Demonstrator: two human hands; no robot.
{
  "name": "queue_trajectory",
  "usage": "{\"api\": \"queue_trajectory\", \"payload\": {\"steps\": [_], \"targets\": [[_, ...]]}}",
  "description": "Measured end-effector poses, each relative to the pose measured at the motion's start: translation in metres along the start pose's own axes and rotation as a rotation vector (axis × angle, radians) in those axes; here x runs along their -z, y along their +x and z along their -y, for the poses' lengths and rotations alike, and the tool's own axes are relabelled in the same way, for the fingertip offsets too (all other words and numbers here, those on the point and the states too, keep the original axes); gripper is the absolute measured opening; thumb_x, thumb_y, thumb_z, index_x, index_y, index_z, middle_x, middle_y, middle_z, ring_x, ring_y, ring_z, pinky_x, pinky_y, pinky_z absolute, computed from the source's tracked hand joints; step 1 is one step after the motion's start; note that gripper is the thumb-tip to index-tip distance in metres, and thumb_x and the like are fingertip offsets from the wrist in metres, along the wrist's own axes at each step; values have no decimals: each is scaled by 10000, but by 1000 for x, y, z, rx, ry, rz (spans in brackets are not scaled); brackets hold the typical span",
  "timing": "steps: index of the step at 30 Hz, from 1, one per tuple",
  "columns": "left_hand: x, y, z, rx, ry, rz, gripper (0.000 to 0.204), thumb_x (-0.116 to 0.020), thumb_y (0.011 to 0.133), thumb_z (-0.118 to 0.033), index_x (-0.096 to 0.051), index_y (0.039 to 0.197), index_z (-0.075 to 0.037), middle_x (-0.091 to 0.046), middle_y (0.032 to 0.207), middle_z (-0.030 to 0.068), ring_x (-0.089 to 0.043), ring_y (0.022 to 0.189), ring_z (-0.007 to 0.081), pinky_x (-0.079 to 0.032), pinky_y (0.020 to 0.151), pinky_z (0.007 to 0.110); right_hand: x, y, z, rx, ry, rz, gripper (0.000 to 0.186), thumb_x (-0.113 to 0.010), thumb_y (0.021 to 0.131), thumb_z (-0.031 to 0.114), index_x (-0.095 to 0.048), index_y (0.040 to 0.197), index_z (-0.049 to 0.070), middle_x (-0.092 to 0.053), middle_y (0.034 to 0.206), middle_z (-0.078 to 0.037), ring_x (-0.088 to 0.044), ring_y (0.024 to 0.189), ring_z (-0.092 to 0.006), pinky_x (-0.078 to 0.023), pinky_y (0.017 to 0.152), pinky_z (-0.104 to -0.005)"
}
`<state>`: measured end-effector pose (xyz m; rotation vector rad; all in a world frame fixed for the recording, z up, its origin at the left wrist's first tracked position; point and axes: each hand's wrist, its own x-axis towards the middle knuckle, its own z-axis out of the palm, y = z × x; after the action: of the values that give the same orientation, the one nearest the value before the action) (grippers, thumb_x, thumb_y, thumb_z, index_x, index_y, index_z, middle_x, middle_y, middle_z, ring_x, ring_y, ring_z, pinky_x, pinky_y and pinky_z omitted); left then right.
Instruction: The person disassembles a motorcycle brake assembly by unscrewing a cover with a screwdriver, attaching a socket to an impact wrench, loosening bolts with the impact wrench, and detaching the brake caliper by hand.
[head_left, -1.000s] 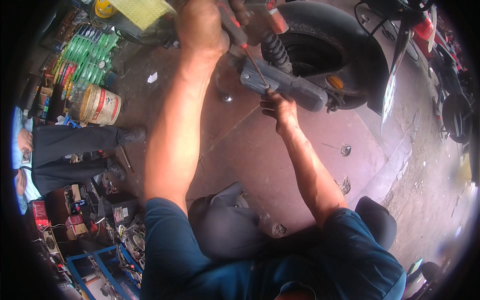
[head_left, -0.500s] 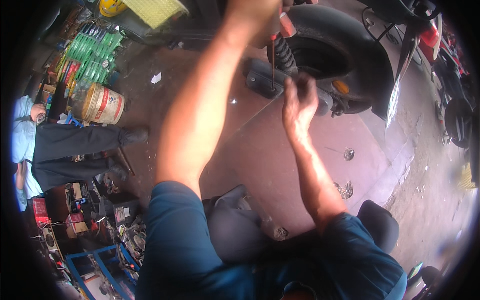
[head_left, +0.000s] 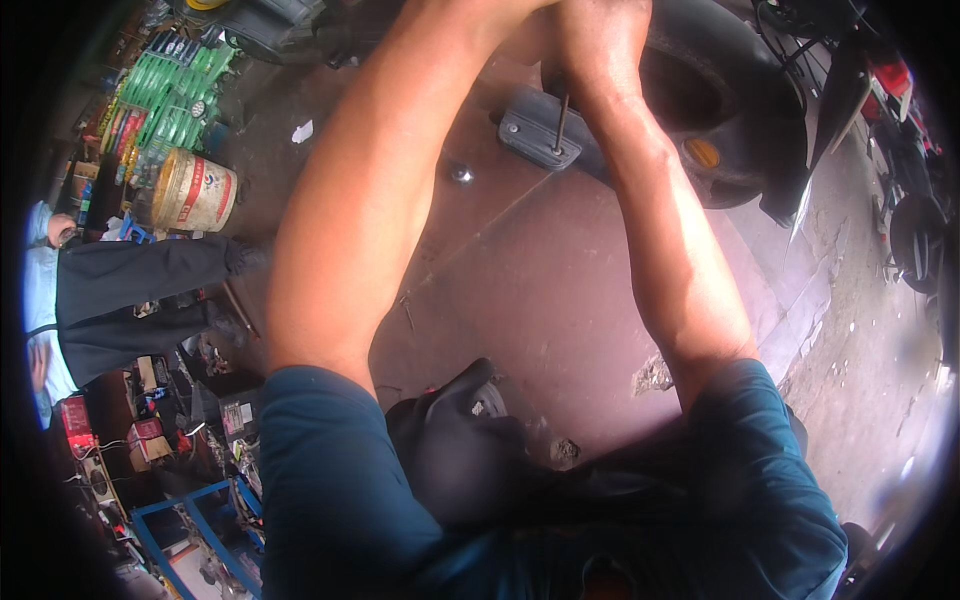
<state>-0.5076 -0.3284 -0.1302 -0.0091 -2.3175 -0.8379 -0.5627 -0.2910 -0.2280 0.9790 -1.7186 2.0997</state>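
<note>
A screwdriver (head_left: 562,125) stands nearly upright, its thin shaft meeting the screw end of a black rectangular part (head_left: 530,125) beside a scooter's rear wheel (head_left: 735,65). My right hand (head_left: 603,45) is closed around the upper part of the screwdriver, hiding its handle. At the top edge, my left hand (head_left: 505,10) comes in close beside the right; its fingers are cut off and hidden. An orange reflector (head_left: 702,153) shows on the scooter to the right of my right wrist.
A white bucket (head_left: 195,190) stands at the left, near green packs (head_left: 170,90) on a cluttered shelf. Another person in dark trousers (head_left: 140,275) is at the far left. A blue metal frame (head_left: 190,510) lies lower left. More vehicle parts (head_left: 915,240) line the right side.
My right hand has risen from beside the black part, where its fingers were apart, to the top of the screwdriver. The view has shifted slightly. My left hand stays near the upper edge.
</note>
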Motion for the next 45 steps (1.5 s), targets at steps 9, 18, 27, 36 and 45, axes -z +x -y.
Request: {"api": "queue_trajectory", "payload": {"steps": [9, 18, 27, 36, 45], "targets": [[-10, -9, -2, 58, 428, -274, 356, -539, 857, -295, -678, 807, 30, -654, 790, 242, -646, 783, 380, -505, 729, 432, 16, 10, 28, -518, 206, 359, 213, -561, 838, 221, -594, 766, 23, -549, 565, -87, -499, 430, -176, -345, 378, -317], [-4, 21, 25, 74, -795, 281, 276, -705, 802, -254, -658, 756, 15, -632, 631, 113, -613, 564, 192, -513, 557, 321, 6, -8, 27, -413, 396, 48, 116, -615, 700, 74, -599, 688, -40, -563, 601, -52, -502, 492, -131, -360, 449, -286], [3, 21, 36, 183, -1374, 587, 302, -740, 779, -327, -643, 809, -43, -573, 618, 59, -562, 532, 150, -487, 476, 268, 8, 1, 15, -488, 376, 213, 119, -646, 710, 79, -587, 671, -16, -518, 547, -29, -442, 427, -134, -318, 421, -290], [-12, 13, 22, 97, -892, 88, 261, -705, 790, -294, -627, 791, -45, -559, 614, 50, -535, 516, 144, -453, 460, 268, 30, 19, 6, -762, 538, 552, 175, -589, 799, 135, -557, 644, 61, -409, 502, 13, -344, 404, -86, -230, 385, -251], [-30, 5, 14, 85, -432, -235, 222, -669, 801, -260, -612, 774, -47, -546, 610, 40, -509, 500, 137, -419, 444, 268, 32, 31, -35, -688, 730, 990, 183, -565, 812, 108, -530, 644, 46, -389, 509, -2, -340, 421, -94, -241, 391, -223]]}}
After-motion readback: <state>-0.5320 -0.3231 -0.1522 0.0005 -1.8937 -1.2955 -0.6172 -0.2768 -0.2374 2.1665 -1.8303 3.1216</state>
